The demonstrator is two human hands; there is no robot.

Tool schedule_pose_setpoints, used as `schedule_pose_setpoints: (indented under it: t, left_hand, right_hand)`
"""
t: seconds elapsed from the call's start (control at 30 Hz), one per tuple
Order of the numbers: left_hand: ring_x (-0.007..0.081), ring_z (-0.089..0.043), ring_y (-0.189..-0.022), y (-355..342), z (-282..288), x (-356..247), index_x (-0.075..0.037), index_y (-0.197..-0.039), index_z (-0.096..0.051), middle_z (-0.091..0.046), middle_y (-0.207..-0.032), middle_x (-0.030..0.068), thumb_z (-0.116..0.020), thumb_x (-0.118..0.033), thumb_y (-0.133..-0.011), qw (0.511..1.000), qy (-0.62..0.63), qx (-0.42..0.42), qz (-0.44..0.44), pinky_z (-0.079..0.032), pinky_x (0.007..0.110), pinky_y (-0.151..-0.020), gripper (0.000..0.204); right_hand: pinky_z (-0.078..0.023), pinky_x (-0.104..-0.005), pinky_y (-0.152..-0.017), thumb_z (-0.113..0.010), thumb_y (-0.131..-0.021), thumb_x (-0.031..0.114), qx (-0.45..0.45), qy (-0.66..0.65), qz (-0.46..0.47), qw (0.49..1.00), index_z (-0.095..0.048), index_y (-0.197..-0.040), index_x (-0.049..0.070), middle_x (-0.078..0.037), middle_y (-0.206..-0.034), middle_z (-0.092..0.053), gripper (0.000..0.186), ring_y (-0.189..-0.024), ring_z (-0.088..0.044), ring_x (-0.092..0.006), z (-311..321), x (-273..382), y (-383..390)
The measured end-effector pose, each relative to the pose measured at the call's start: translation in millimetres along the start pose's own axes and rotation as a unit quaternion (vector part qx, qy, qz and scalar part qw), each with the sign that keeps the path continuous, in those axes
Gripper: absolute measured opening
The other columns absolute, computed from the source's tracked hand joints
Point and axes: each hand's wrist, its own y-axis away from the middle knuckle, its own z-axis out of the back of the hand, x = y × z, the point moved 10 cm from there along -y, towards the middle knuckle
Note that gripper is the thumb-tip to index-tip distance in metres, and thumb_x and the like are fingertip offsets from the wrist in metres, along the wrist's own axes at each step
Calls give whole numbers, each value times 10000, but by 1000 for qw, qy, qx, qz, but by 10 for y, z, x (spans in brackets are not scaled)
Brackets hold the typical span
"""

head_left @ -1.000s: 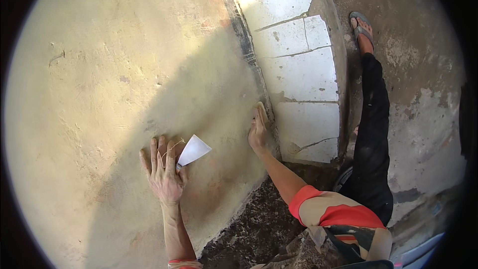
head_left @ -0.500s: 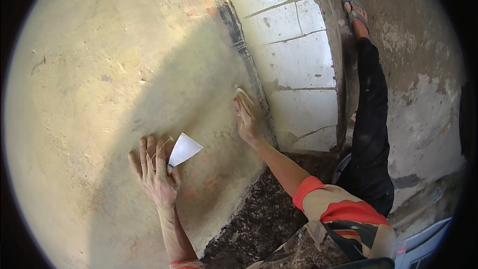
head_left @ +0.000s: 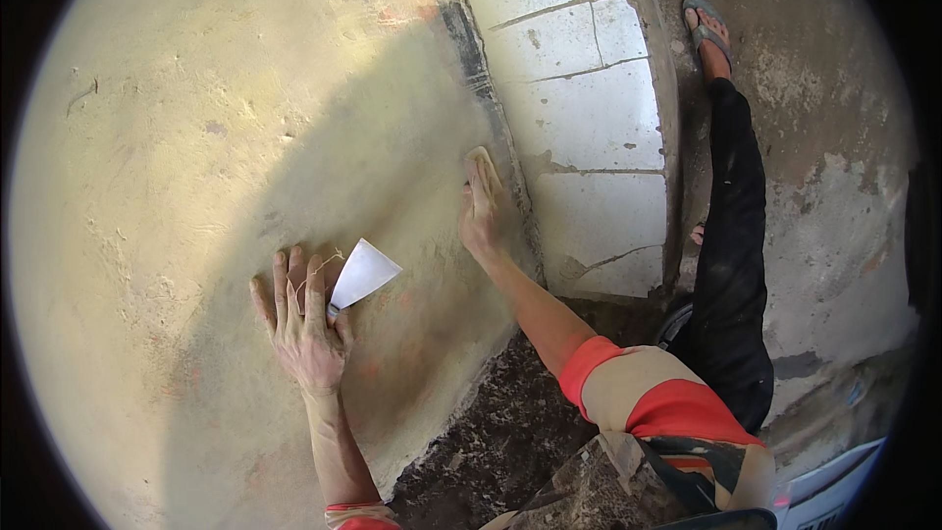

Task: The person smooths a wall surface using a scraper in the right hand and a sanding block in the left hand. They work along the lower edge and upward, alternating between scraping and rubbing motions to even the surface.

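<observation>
My left hand (head_left: 304, 329) lies on the yellowish plastered surface (head_left: 157, 186), fingers stretched out, with a putty knife (head_left: 361, 275) held under them. Its pale triangular blade points up and right, and some thin string hangs by the fingers. Farther right, my right hand (head_left: 479, 216) presses a thin pale pad (head_left: 490, 165) against the same surface, just left of its dark cracked edge (head_left: 466, 54). The underside of the pad is hidden.
Cracked white tiles (head_left: 589, 123) run along the right of the plaster. Beyond them my trousered leg (head_left: 731, 245) and sandalled foot (head_left: 708, 34) are on stained concrete (head_left: 824, 255). A dark rough patch (head_left: 491, 402) lies below, and a pale object (head_left: 824, 481) is at bottom right.
My right hand with the pad has moved up and a little left along the plaster. My left hand and the putty knife have shifted slightly upward. The view has shifted a little.
</observation>
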Motion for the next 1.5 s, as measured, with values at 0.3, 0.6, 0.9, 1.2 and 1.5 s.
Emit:
schedule_pose_setpoints:
  t: [0.3, 0.6, 0.9, 1.2, 1.5]
  left_hand:
    - [255, -416, -1523, -98, 27, -44, -138, -1364, -670, -591, -1522, 58, -577, -285, -961, 1000, 6, -11, -9, -182, 546, -1320, 439]
    - [268, -422, -1519, -110, 41, -53, -133, -1361, -671, -606, -1502, 82, -609, -270, -937, 1000, 6, -7, -9, -212, 561, -1304, 450]
    - [261, -419, -1520, -43, 32, -11, -124, -1373, -660, -597, -1513, 64, -586, -168, -896, 1000, 19, 4, 11, -207, 565, -1312, 485]
    - [266, -438, -1508, 31, 31, 23, -102, -1365, -660, -595, -1512, 78, -574, -193, -936, 1000, 23, -15, 8, -229, 573, -1300, 447]
    - [307, -472, -1482, 40, 17, 48, -83, -1330, -678, -608, -1493, 111, -589, -206, -936, 999, 33, -8, 14, -239, 572, -1291, 422]
  right_hand:
    - [-297, -467, -1265, -489, -1051, -17, -103, -16, -12, 994, -477, -1517, -64, -259, -1612, -429, 469, -1529, -358, -417, 50, -208, -142]
    - [-308, -503, -1259, -501, -1046, 9, -36, -35, -74, 996, -458, -1535, -56, -257, -1611, -430, 495, -1531, -353, -425, 151, -394, -353]
    - [-297, -522, -1262, -545, -1007, -9, -5, -34, 150, 988, -513, -1498, -46, -240, -1612, -438, 493, -1532, -360, -412, -89, 386, -189]
    - [-277, -513, -1271, -538, -1016, 16, 92, -9, 262, 961, -449, -1517, -94, -228, -1634, -413, 520, -1545, -348, -386, -393, 995, 208]
    - [-301, -474, -1270, -537, -998, -28, 111, 9, 303, 946, -404, -1548, -75, -252, -1658, -345, 568, -1558, -294, -404, -497, 1122, 499]
